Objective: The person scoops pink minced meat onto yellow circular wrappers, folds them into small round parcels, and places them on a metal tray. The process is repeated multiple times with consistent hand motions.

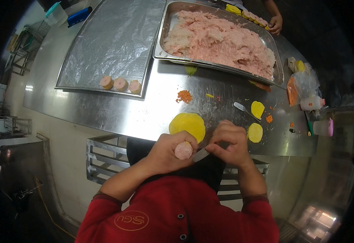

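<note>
My left hand (167, 152) is closed around a dumpling (183, 150) whose pink filling shows at the top. My right hand (229, 143) grips a small metal spatula (201, 154) whose blade touches the dumpling's filling. Both hands hover at the near edge of the steel table (136, 113), just in front of a stack of round yellow wrappers (187, 125). A big steel tray of pink minced filling (219, 38) stands at the back. Three finished dumplings (120, 84) sit in a row on a perforated tray (112, 40) lined with plastic film.
Loose yellow wrappers (255, 132) and a second spatula (243, 109) lie to the right, with orange crumbs (184, 96) scattered about. Bags, a white bottle (312, 103) and a pink-capped cup (323, 127) crowd the right edge. Another person's hand (275, 23) works at the far side.
</note>
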Tool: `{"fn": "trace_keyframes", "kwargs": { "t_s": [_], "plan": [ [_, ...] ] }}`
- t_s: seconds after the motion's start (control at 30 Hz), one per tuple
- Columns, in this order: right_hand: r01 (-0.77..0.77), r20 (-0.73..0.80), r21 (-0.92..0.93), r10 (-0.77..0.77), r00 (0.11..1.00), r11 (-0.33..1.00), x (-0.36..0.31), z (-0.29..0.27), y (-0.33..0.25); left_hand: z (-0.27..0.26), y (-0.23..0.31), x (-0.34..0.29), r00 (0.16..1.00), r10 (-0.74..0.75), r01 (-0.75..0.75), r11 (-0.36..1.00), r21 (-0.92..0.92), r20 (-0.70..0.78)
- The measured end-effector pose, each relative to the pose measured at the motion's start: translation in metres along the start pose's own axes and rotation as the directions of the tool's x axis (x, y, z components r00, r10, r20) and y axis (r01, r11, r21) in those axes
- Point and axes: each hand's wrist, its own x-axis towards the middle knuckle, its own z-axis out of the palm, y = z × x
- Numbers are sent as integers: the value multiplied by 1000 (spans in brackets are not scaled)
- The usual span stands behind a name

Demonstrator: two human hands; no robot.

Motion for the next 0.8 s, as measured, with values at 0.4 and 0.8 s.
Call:
{"fn": "trace_keyframes", "kwargs": {
  "t_s": [0.4, 0.8],
  "plan": [
    [33, -22, -130, -36, 999, 991, 4, 11, 1, 4, 2, -7, 996, 52, -31, 967, 252, -78],
    [-70, 5, -131, 71, 997, 989, 3, 31, 8, 1, -2, -4, 997, 70, -46, 912, 408, -45]
  ]
}}
